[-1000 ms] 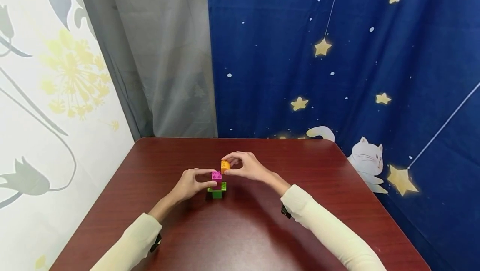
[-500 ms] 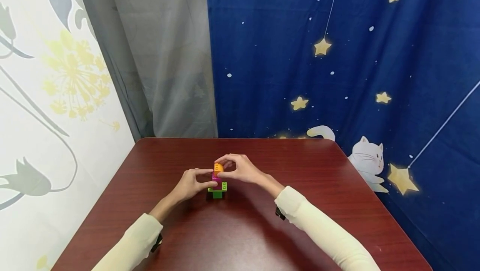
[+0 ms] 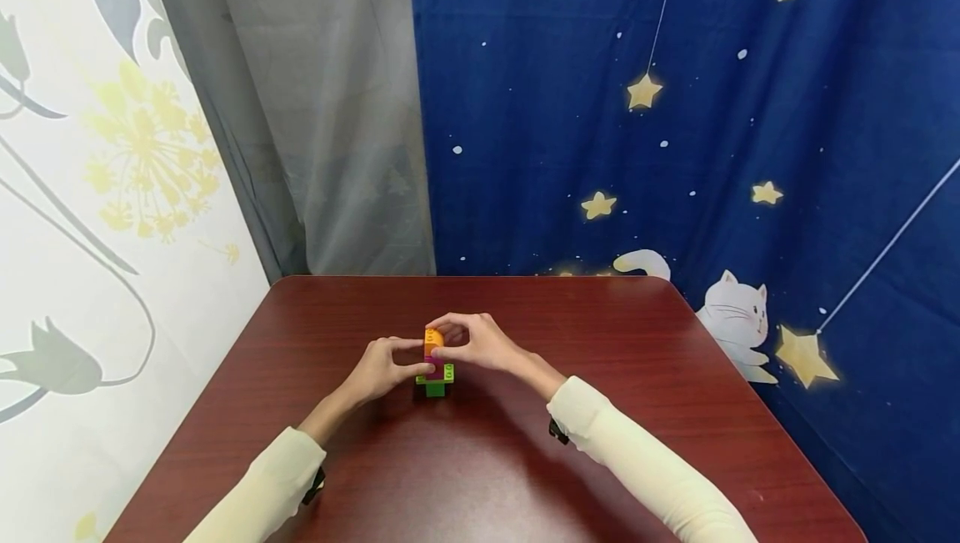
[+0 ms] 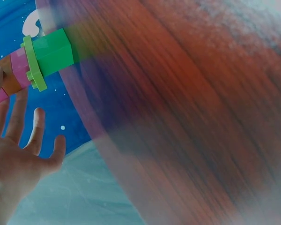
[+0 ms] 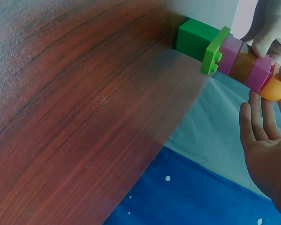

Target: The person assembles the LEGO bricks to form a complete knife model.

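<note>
A tower of toy building blocks stands upright on the table. From the bottom come a green block (image 5: 194,38), a lime studded plate (image 4: 34,63), a pink block (image 5: 229,50), a brown block (image 5: 242,63) and a magenta block (image 5: 259,76). On top sits an orange round-sided block (image 5: 273,90), touching the magenta one. My left hand (image 3: 380,369) pinches the tower's middle between thumb and fingers, around the brown block. My right hand (image 3: 478,344) pinches the orange block from the right, its lower fingers spread loosely in the right wrist view.
The dark red wooden table (image 3: 465,476) has rounded far corners. A blue star-patterned curtain (image 3: 540,109) and a grey curtain (image 3: 352,151) hang behind it. A white flower-patterned panel (image 3: 90,276) stands at the left.
My right hand has carried the orange block left and down, from beside the magenta block onto its top. The left hand has stayed in place on the tower.
</note>
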